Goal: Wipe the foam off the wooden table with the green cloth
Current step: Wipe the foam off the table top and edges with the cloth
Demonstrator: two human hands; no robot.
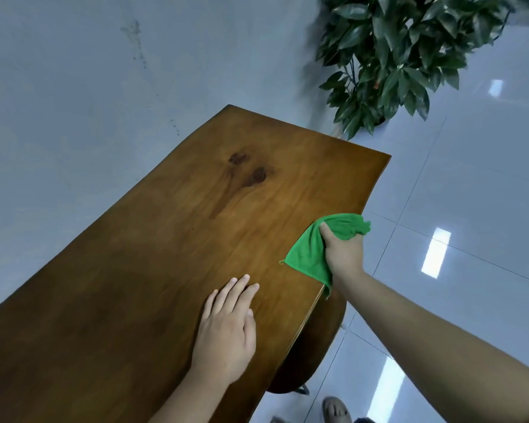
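A long wooden table (pixel 165 254) with two dark knots runs from the lower left to the middle of the view. No foam shows on its top. My right hand (pixel 344 250) grips a bunched green cloth (pixel 310 254) at the table's right edge; one corner of the cloth hangs over that edge. My left hand (pixel 228 328) lies flat on the tabletop with straight fingers, a little to the left of the cloth and nearer to me.
A leafy potted plant (pixel 403 53) stands on the floor beyond the table's far right corner. Glossy grey floor tiles (pixel 471 209) lie to the right. A grey wall runs behind the table on the left. A foot (pixel 335 410) shows at the bottom.
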